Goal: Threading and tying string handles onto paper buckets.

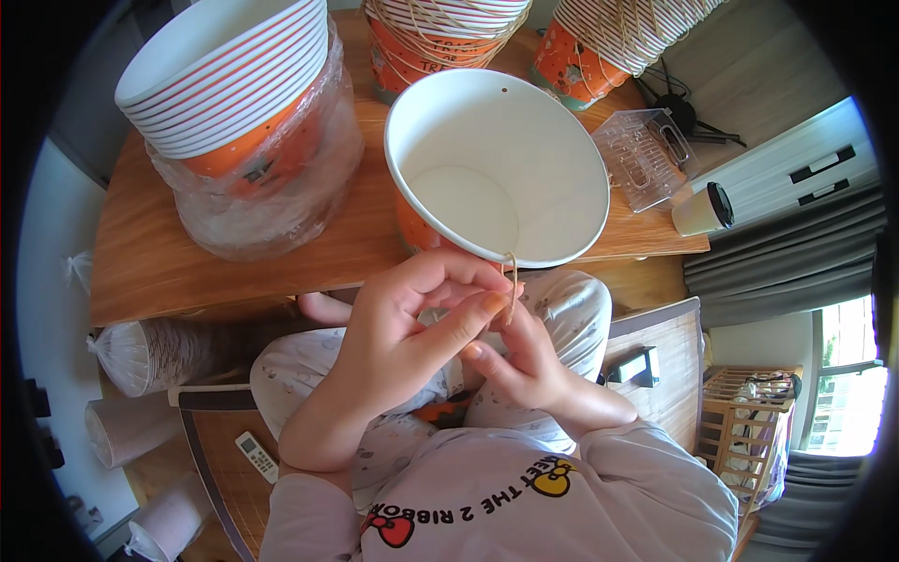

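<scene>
Paper bucket (496, 164), white inside and orange outside, stands open-mouthed at the near edge of the wooden table (140, 262), and everything else is placed here in relation to it. Far to its lower left, under the table's edge, several sleeves of stacked cups wrapped in clear film (150, 351) lie on the floor, with a white remote control (256, 456) close by them. To the bucket's left on the tabletop stands a tall stack of the same buckets (229, 84), its lower part wrapped in clear plastic. Behind the bucket stand two more stacks, a middle stack (440, 37) and a right-hand stack (609, 42), both carrying loops of tan string.

Just below the bucket's near rim, the left hand (403, 342) is curled, thumb and forefinger pinched together on a tan string (511, 286) that comes down from a hole at that rim. The right hand (524, 361) lies touching the left from the other side, its fingers closed on the same string.

To the bucket's right lie a clear plastic case (646, 159) and, beyond that, a takeaway cup with a dark lid (704, 211) at the table's corner.
</scene>
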A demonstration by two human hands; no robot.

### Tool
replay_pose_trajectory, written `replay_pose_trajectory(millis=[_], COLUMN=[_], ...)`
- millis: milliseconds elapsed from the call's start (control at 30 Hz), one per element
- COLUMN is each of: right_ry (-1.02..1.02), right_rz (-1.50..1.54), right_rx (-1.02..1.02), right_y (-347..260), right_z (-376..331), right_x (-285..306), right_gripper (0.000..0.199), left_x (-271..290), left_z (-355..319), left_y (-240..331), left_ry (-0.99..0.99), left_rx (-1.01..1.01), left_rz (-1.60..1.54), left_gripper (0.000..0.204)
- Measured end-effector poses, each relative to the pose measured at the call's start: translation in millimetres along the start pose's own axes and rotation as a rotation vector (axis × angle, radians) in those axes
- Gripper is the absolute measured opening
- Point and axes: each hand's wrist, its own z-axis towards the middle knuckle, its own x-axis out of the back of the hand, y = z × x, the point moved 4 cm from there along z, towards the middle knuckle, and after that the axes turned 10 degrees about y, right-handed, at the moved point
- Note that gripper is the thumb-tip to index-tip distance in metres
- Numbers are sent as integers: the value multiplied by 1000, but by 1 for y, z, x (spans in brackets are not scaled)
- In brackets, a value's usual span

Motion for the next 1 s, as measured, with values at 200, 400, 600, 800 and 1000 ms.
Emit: replay_pose_trajectory(millis=[200, 400, 600, 800, 1000], right_ry=[52, -4, 358, 658, 659], right_rz=[-128, -343, -288, -408, -251], right_rx=[140, 325, 228, 502, 480], right_y=[-6, -1, 2, -24, -25], right_z=[2, 5, 4, 14, 19], right_x=[14, 6, 26, 49, 43], right_gripper=[20, 27, 28, 43, 28], left_x=[-4, -17, -14, -5, -3], left_z=[1, 7, 7, 6, 3], left_y=[5, 1, 2, 5, 4], left_ry=[13, 205, 291, 298, 207], left_rx=[-80, -341, -449, -443, -353], left_rz=[61, 503, 560, 527, 485], left_gripper=[30, 32, 18, 10, 12])
